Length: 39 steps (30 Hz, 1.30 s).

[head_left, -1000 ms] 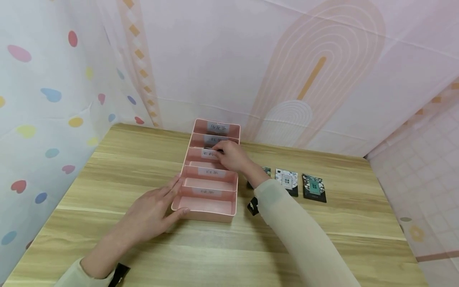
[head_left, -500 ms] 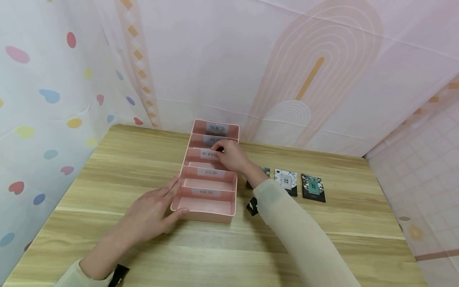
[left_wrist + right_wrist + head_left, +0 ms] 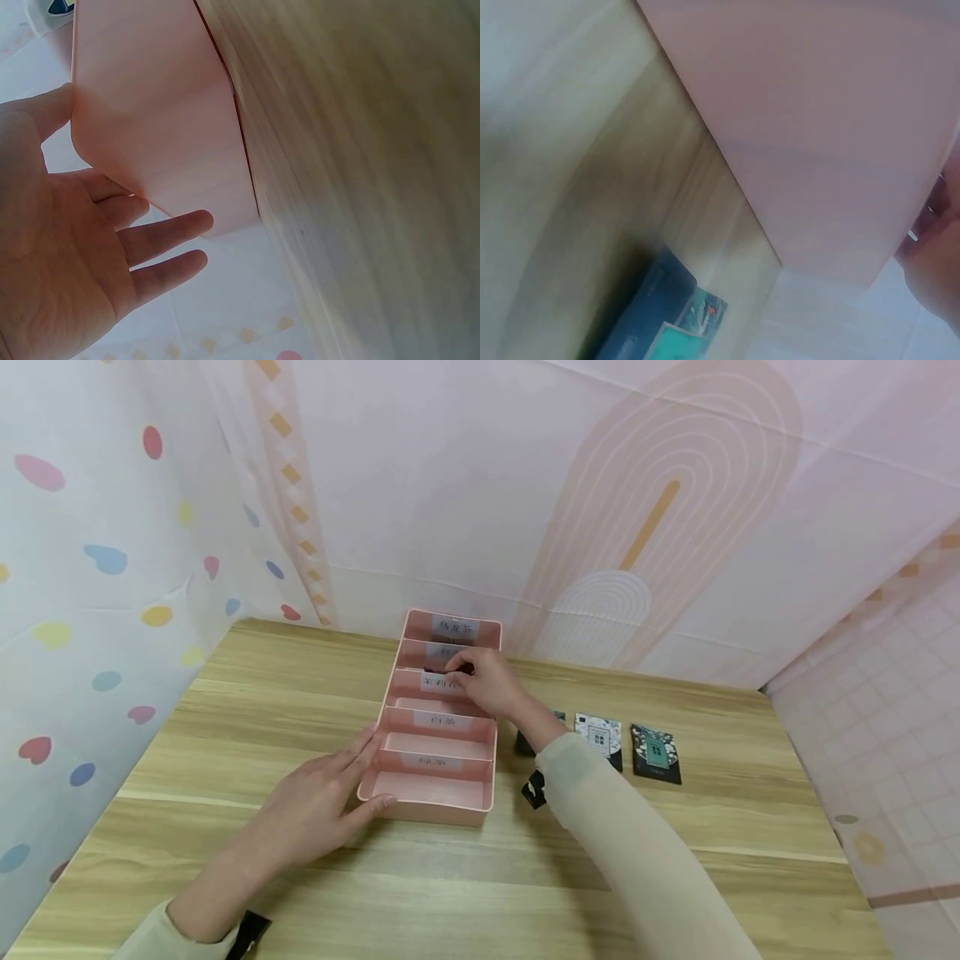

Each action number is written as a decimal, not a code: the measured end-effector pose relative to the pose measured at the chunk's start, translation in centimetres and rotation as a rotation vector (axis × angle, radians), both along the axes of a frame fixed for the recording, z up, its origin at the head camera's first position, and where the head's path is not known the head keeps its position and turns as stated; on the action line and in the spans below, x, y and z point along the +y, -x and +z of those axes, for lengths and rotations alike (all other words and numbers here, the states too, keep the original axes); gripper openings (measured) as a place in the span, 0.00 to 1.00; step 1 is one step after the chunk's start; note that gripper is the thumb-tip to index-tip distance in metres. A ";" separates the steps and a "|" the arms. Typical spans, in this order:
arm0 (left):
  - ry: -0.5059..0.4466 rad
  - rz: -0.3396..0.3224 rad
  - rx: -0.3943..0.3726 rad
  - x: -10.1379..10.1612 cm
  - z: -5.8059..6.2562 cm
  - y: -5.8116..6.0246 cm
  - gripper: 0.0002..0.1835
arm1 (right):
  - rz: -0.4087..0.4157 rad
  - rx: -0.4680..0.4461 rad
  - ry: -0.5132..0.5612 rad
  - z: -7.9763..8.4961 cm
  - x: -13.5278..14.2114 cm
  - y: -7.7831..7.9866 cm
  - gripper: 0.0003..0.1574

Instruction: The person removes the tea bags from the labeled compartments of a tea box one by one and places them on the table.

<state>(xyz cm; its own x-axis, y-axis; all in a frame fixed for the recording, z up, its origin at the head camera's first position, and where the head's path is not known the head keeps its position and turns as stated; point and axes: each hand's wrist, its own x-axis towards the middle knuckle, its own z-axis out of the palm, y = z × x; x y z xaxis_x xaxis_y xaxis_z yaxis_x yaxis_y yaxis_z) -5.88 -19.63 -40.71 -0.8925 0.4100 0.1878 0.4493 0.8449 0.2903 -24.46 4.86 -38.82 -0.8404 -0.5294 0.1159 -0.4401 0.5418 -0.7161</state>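
A pink divided box [image 3: 427, 812] with several compartments, each with a handwritten label, stands on the wooden table. My left hand [image 3: 311, 802] rests against its near left corner, thumb on the front rim and fingers along the side. In the left wrist view, the fingers of that hand [image 3: 75, 247] are spread and mostly straight. My right hand [image 3: 491, 683] reaches into the second compartment from the back, thumb and finger pinching a dark tea packet [image 3: 435, 672]. Most of this packet is hidden by the hand and a divider. The right wrist view shows only part of the hand [image 3: 934, 270].
Right of the box lie a white-flowered packet [image 3: 597, 737], a packet with a green label [image 3: 656, 753] and a dark packet [image 3: 527, 742] partly behind my right arm. Another black packet [image 3: 534, 791] lies nearer. By my left sleeve is a black packet [image 3: 252, 932].
My right hand has shifted slightly up and right, and more of the dark tea packet shows at its fingertips. The left hand has stayed at the box's corner.
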 end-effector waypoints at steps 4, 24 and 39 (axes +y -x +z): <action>-0.006 -0.004 0.015 0.0 -0.1 0.0 0.43 | 0.000 0.039 -0.003 0.3 0.2 -0.1 0.05; 0.006 0.001 0.025 0.1 -0.2 0.1 0.43 | -0.038 0.209 0.028 3.0 2.5 0.3 0.06; 0.005 -0.003 0.036 0.1 -0.3 0.3 0.43 | -0.058 0.261 0.070 5.8 4.5 -0.6 0.06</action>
<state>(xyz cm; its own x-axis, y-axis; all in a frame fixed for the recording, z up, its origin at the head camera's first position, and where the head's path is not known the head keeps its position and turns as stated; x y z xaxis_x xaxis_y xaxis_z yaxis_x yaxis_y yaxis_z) -6.19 -19.54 -41.05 -0.8838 0.4141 0.2177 0.4622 0.8446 0.2701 -23.82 9.32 -33.00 -0.8061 -0.4639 0.3675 -0.5842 0.5245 -0.6193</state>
